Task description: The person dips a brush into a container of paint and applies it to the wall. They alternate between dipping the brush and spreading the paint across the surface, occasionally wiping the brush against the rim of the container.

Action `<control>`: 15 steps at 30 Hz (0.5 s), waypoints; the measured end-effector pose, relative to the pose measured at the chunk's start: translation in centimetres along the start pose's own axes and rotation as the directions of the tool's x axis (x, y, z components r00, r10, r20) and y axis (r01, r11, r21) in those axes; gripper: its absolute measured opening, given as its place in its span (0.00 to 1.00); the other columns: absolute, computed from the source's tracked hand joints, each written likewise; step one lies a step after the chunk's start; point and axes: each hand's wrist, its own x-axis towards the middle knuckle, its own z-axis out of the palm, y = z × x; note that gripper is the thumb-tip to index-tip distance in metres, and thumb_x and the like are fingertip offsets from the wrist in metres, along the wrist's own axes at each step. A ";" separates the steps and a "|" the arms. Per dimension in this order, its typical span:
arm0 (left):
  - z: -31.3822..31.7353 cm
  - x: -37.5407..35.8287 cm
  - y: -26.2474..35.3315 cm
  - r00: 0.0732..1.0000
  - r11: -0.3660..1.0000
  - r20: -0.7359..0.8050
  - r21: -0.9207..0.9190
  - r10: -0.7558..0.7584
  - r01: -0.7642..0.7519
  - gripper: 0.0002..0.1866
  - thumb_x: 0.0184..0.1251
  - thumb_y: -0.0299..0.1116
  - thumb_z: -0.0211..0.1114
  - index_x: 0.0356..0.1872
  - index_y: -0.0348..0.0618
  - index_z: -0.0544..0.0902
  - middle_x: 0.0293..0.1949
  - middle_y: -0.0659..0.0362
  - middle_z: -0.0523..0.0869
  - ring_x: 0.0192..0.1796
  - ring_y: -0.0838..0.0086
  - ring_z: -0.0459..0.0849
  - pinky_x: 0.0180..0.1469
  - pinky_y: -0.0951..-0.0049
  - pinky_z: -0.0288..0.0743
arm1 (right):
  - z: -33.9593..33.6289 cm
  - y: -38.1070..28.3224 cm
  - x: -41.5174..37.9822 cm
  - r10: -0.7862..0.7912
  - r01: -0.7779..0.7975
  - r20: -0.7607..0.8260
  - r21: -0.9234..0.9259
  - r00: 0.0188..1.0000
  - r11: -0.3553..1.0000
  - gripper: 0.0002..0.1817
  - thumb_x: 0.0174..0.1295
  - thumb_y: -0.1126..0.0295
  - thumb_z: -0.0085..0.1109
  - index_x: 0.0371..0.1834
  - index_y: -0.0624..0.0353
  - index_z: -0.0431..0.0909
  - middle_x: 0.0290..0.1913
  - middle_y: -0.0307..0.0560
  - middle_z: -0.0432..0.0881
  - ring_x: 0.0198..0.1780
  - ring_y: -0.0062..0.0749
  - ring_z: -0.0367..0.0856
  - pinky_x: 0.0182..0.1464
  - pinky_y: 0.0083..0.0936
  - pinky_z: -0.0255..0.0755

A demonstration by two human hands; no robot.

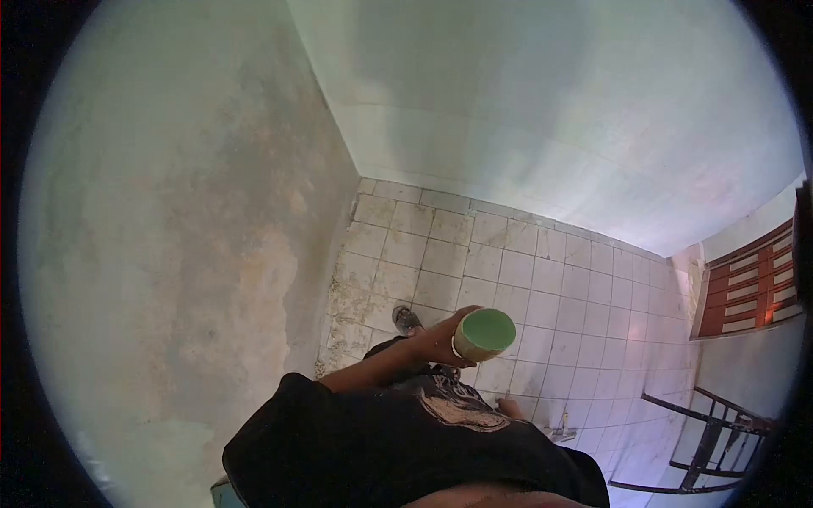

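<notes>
1. Left hand: your left hand (440, 340) is closed around the side of a round container (486, 332), gripping it in front of your dark shirt (364, 440).
2. Container: held above the tiled floor (500, 267); its round face is green and its side is paler. Whether the green is contents or a lid cannot be determined.
3. Right hand: what appears to be your right hand (511, 408) shows only as a small patch of skin beyond the shirt's edge. You cannot be recorded as grasping or releasing anything with it; its state cannot be told.
4. Near that patch, a small pale object (561, 434) shows over the tiles, too indistinct to identify.
5. Footing: one foot in a dark sandal (406, 318) is on the tiles, near your left hand in the view.
6. Surroundings: the left wall (229, 254) is stained and patchy; the far wall (508, 110) is pale green. To your right are a reddish-brown slatted frame (751, 288) and a black metal rack-like structure (701, 453).
</notes>
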 end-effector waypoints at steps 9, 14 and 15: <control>5.2 -2.7 3.9 0.988 0.985 0.035 -0.081 -0.149 0.152 0.53 0.36 0.34 0.77 0.65 0.40 0.51 0.61 0.51 0.63 0.64 0.65 0.61 0.63 0.66 0.58 | -1.3 2.5 -1.8 0.255 -0.128 -0.096 0.668 0.962 0.733 0.12 0.55 0.65 0.56 0.34 0.65 0.75 0.24 0.50 0.78 0.22 0.38 0.76 0.26 0.34 0.71; 5.2 -2.2 3.0 0.998 1.000 0.051 0.011 -0.022 0.022 0.53 0.38 0.36 0.77 0.65 0.41 0.50 0.61 0.52 0.63 0.65 0.66 0.60 0.64 0.64 0.56 | 0.1 5.4 6.2 0.197 0.036 -0.174 0.830 0.965 0.556 0.18 0.54 0.57 0.57 0.28 0.66 0.75 0.24 0.53 0.79 0.19 0.41 0.76 0.21 0.39 0.69; 5.0 -2.1 2.7 0.999 1.000 0.047 0.025 -0.012 0.011 0.53 0.39 0.36 0.77 0.65 0.41 0.50 0.61 0.53 0.63 0.65 0.66 0.60 0.64 0.64 0.56 | -1.0 3.0 3.5 0.044 0.120 -0.257 0.586 0.965 0.801 0.15 0.53 0.60 0.57 0.31 0.63 0.76 0.21 0.51 0.78 0.20 0.41 0.76 0.22 0.38 0.69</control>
